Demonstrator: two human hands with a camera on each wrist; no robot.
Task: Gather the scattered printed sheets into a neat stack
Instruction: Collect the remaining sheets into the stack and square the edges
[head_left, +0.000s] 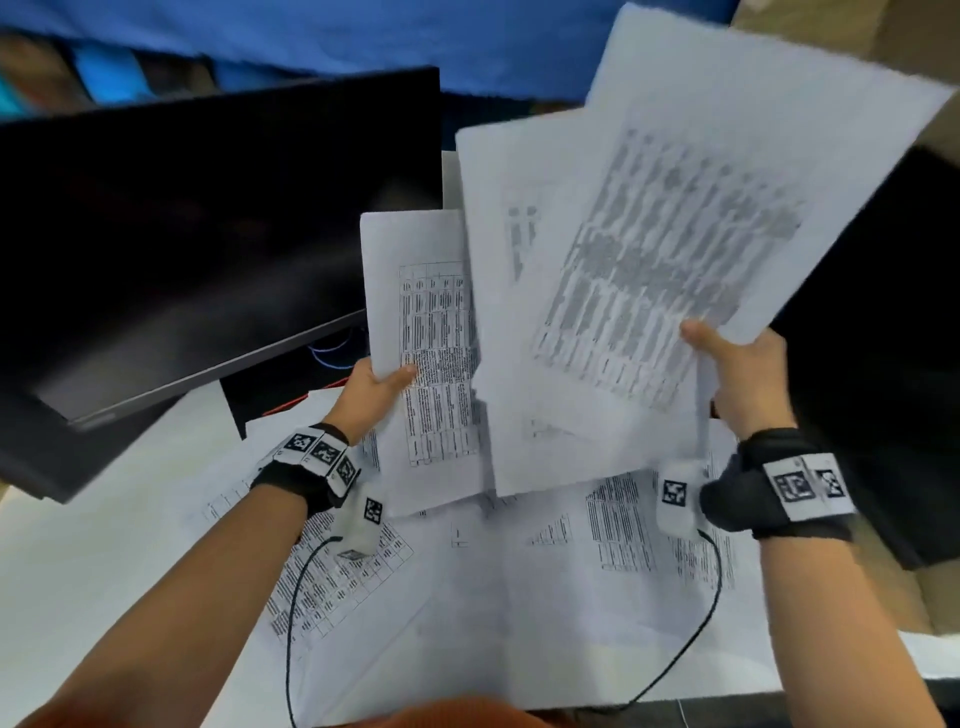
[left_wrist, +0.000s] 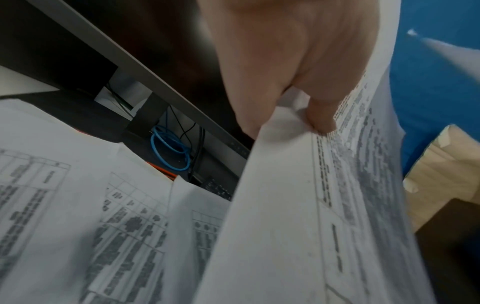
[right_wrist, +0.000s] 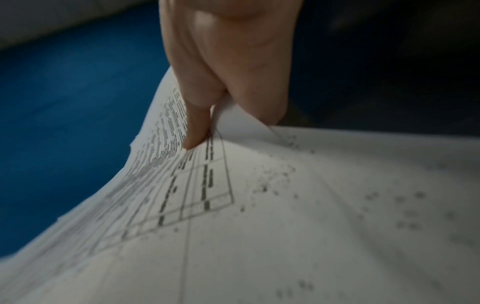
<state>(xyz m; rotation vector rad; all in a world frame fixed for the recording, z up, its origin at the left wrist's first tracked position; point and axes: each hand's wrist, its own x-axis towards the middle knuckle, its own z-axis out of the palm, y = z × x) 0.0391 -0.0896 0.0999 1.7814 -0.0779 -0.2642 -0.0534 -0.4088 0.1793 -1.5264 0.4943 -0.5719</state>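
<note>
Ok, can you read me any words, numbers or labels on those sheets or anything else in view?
None can be read.
Sheet in the left hand, sheet: printed table, too blurred.
Sheets in the right hand, sheets: motion-blurred.
Sheets on the desk: too small.
Wristbands: square coded markers, no text.
Monitor: dark.

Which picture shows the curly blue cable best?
The left wrist view: the blue cable sits in plain sight as a looped coil under the monitor, beside black wires. The head view shows only a thin blurry bit of it between the monitor and the sheet held by the left hand. The right wrist view shows none of it.
</note>
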